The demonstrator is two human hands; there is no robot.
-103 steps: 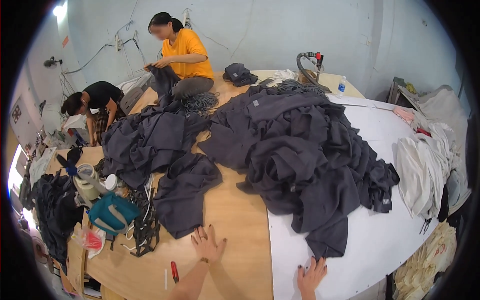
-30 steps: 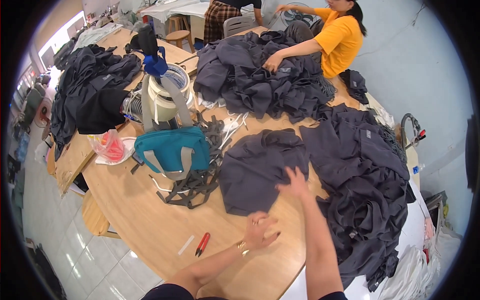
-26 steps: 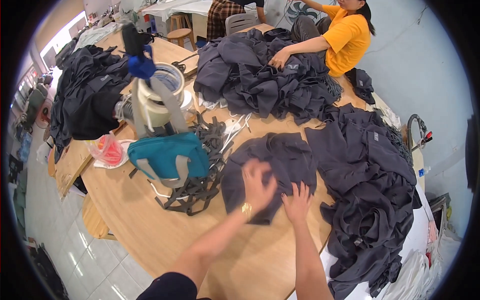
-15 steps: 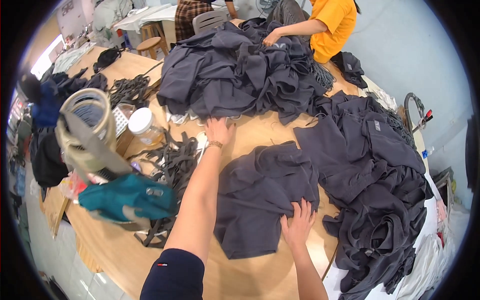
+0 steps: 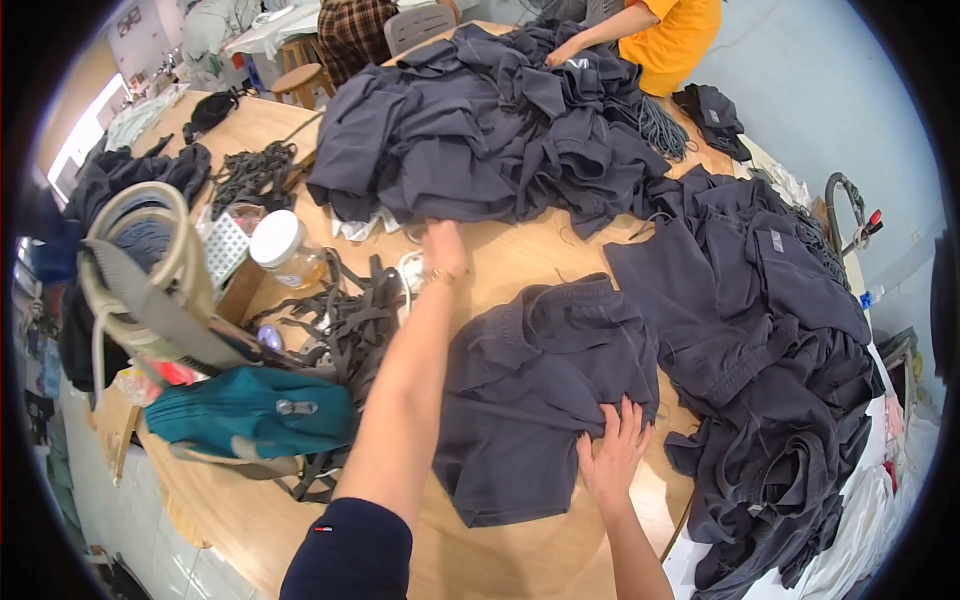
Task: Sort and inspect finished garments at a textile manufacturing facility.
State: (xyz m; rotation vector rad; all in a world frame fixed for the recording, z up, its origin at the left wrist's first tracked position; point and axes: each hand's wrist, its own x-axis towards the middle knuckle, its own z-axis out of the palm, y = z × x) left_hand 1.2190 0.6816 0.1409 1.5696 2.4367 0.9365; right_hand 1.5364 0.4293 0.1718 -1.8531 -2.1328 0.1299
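Observation:
A pair of dark grey shorts (image 5: 540, 390) lies spread on the wooden table in front of me, its gathered waistband on the far side. My right hand (image 5: 613, 462) rests open on its right part, fingers spread over the cloth. My left hand (image 5: 443, 250) reaches forward to the near edge of a big heap of dark grey garments (image 5: 430, 140). Its fingers point away and are hidden at the heap's edge, so I cannot see whether they hold anything. White pieces (image 5: 365, 225) show under that edge, left of the hand.
More dark garments (image 5: 740, 320) pile up on the right. At left stand a teal bag (image 5: 250, 410), a white-lidded jar (image 5: 275, 238), a beige cylindrical container (image 5: 150, 250) and tangled dark straps (image 5: 350, 310). Across the table, a person in an orange shirt (image 5: 675, 45) touches the heap.
My left hand has moved slightly forward to the heap's edge, and its spread fingers have gone out of sight. My right hand stays on the shorts. The view has shifted a little.

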